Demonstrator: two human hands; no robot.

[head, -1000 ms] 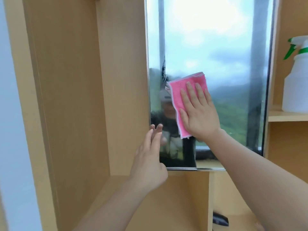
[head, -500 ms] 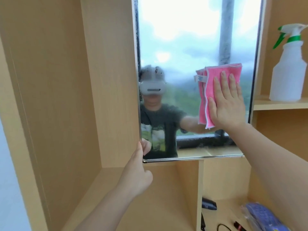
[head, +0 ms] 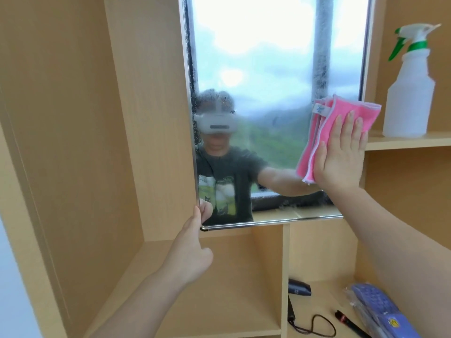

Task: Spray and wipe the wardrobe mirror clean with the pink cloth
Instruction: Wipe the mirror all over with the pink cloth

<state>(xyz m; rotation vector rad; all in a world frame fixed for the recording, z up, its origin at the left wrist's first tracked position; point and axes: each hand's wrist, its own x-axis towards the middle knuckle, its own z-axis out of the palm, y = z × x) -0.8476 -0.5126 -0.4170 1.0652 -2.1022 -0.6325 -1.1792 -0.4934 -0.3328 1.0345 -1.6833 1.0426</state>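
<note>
The wardrobe mirror (head: pixel 268 76) hangs in the middle of a wooden wardrobe, wet and streaked along its left edge and dark bar. My right hand (head: pixel 341 154) lies flat on the folded pink cloth (head: pixel 319 140), pressing it against the mirror's right edge. My left hand (head: pixel 192 245) grips the mirror's lower left corner, thumb on the glass. A white spray bottle (head: pixel 410 93) with a green trigger stands upright on the shelf to the right, untouched.
The wooden wardrobe side panel (head: pixel 73 118) rises at the left. Below the mirror a vertical divider (head: pixel 285 276) splits the lower shelf. On its right part lie a black device (head: pixel 299 287), a black cord (head: pixel 314 325), a pen (head: pixel 346 320) and a blue packet in plastic (head: pixel 380 311).
My right hand has slid the pink cloth rightward across the glass to the mirror's right edge. My left hand has moved down onto the lower left corner. The view has shifted left.
</note>
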